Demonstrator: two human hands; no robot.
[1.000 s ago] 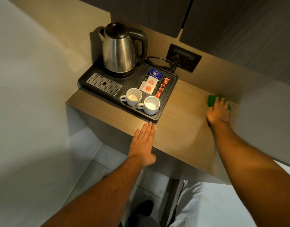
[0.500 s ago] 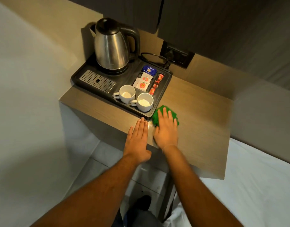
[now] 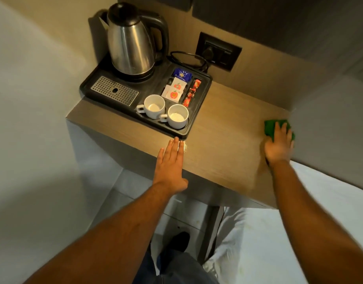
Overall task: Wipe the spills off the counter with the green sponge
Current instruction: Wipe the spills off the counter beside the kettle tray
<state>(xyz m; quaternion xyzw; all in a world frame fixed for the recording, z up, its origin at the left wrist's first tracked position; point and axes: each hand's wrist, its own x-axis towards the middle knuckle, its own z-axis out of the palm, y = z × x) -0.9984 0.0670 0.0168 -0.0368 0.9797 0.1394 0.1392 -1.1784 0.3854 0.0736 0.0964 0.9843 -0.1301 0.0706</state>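
The green sponge [image 3: 271,126] was pressed flat under the right hand [image 3: 278,144] at the bench's [image 3: 223,144] far right edge. The left hand [image 3: 170,163], empty and spread, rested beside what seemed a pale spill [image 3: 185,148], well leftward of the sponge.

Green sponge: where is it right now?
In the head view, the green sponge lies at the counter's far right end, under the right hand, beside the wall.

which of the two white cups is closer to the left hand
The right-hand cup, at the tray's front corner. It sits just beyond the left hand's fingertips, while the other cup stands farther back and to the left.
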